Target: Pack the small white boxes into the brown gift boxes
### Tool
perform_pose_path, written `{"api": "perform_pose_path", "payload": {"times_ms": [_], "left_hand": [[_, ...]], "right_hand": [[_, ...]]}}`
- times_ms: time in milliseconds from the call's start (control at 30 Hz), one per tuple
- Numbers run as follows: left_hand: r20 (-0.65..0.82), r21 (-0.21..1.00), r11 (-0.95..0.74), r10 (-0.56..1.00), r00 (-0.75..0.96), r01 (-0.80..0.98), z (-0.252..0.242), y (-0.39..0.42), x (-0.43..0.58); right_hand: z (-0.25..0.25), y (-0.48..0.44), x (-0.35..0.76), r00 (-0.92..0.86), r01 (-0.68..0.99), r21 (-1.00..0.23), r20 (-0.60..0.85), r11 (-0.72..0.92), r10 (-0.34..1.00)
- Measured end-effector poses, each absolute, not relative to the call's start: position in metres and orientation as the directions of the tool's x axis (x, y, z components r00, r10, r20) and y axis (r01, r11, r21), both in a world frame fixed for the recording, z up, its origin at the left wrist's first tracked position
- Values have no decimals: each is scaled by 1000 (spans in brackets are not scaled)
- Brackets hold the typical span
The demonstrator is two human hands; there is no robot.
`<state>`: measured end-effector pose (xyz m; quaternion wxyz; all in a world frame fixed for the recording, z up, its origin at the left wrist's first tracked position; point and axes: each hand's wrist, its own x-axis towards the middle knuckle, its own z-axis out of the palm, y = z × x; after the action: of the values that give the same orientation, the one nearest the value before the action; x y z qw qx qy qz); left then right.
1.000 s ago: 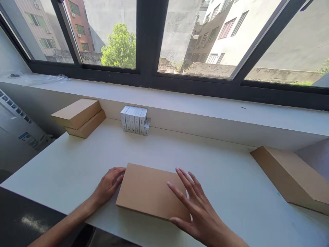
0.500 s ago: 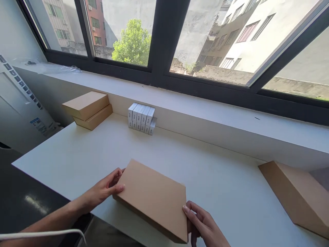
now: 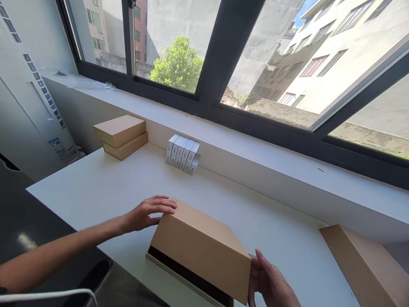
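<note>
A tan cardboard box (image 3: 201, 256) stands tilted near the front edge of the white table (image 3: 137, 183). Along its near side the lid is raised off the base, and a dark interior shows through the gap. My left hand (image 3: 148, 213) holds the far left corner, fingers stretched over the top and thumb below at the side. At the right end, my right hand (image 3: 270, 279) grips the box's edge. Its index finger points up, and the box hides some of its fingertips.
Two tan boxes (image 3: 124, 132) are stacked at the back left. Small white boxes (image 3: 182, 153) stand in two layers against the sill wall. Another large tan box (image 3: 370, 260) lies at the right. Plastic wrap (image 3: 86, 83) rests on the sill; a white cable (image 3: 47, 294) crosses the lower left.
The closed box has tilted, and its near side now gapes. My left hand has shifted from the left edge up over the far left corner. The view has turned slightly left.
</note>
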<state>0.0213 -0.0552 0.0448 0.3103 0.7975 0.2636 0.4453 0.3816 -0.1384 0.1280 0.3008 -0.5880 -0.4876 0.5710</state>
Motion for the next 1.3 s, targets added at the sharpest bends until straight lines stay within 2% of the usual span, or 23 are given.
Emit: {"api": "perform_pose_path", "payload": {"times_ms": [67, 133, 233, 333, 467, 567, 700, 800, 1033, 1300], "left_hand": [[591, 719, -689, 674, 443, 89, 43, -32, 30], [567, 774, -629, 742, 358, 77, 41, -10, 43], [479, 861, -504, 847, 231, 63, 33, 20, 64], [422, 902, -431, 892, 165, 23, 21, 42, 81], [409, 908, -418, 902, 141, 41, 7, 51, 89], [467, 874, -482, 867, 173, 59, 0, 49, 88], [509, 845, -531, 834, 212, 57, -2, 51, 88], [508, 841, -535, 831, 227, 75, -1, 54, 88], [563, 794, -598, 791, 240, 107, -3, 58, 90], [565, 787, -604, 788, 244, 127, -4, 61, 88]], "right_hand": [[136, -127, 392, -37, 383, -901, -237, -205, 971], [145, -111, 403, 43, 489, -865, -103, -111, 994], [159, -79, 412, 71, 537, -843, 4, -35, 997], [172, -43, 405, 38, 541, -841, 41, 14, 998], [181, 12, 378, -109, 637, -770, -48, 33, 993], [181, 59, 350, -184, 695, -719, -145, 24, 972], [163, 122, 302, -214, 733, -679, -282, -37, 935], [141, 158, 270, -165, 762, -639, -352, -108, 921], [116, 183, 255, -63, 788, -588, -373, -183, 926], [114, 183, 274, -1, 831, -538, -254, -141, 967]]}}
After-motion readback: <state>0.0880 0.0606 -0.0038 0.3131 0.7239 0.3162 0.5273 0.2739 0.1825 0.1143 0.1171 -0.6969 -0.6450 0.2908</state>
